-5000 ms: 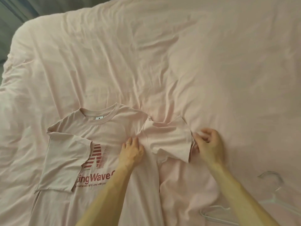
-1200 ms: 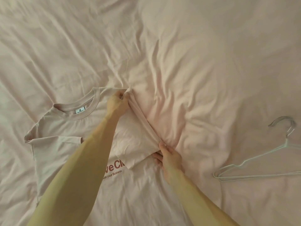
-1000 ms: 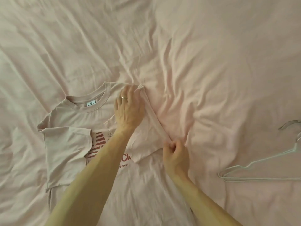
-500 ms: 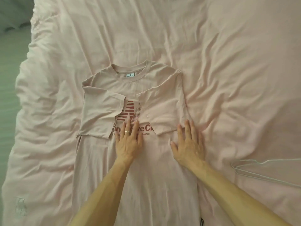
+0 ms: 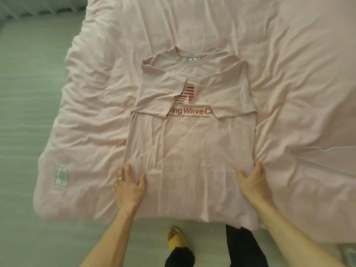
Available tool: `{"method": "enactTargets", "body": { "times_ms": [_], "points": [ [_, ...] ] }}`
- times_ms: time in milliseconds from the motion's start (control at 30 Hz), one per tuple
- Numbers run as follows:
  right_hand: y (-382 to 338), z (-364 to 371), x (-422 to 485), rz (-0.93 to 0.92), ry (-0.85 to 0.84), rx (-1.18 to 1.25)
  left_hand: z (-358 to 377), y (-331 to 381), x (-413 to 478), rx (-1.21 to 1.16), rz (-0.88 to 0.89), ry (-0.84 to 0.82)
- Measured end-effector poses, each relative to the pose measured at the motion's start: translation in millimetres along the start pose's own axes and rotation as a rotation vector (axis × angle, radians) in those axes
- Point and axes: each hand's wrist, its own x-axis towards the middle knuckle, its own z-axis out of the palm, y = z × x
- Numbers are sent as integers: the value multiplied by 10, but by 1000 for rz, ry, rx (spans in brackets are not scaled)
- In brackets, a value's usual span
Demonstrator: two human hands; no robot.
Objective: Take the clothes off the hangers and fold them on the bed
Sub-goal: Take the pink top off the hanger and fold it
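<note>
Pressing the pale pink printed cotton T-shirt [image 5: 192, 151] mid-frame, the left hand [image 5: 129, 186] lies flat-fingered while the right hand [image 5: 252, 180] grips its right edge.

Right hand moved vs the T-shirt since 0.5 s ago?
Yes. The right hand slid down the T-shirt, from just below the folded sleeve toward the hem.

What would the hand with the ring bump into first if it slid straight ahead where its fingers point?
The left hand rests on the shirt; sliding straight on, it would probably meet the hem of the folded sleeve first.
</note>
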Motion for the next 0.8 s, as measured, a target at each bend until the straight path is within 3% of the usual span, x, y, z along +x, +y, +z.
{"method": "enactTargets", "body": {
  "times_ms": [133, 233, 467, 700, 800],
  "points": [
    [281, 32, -426, 173, -49, 258, 19, -372, -57, -197, -138, -52],
    [440, -28, -649, 173, -93, 187, -24, -550, -48, -237, -67, -117],
    [589, -456, -723, 192, 193, -29, -191, -935, -23, -414, -17, -63],
    [849, -349, -644, 175, 220, -84, -21, -1004, -65, -316, 19, -92],
    [915, -80, -767, 54, 268, -194, 97, -965, -264, -81, 135, 49]
  ]
}}
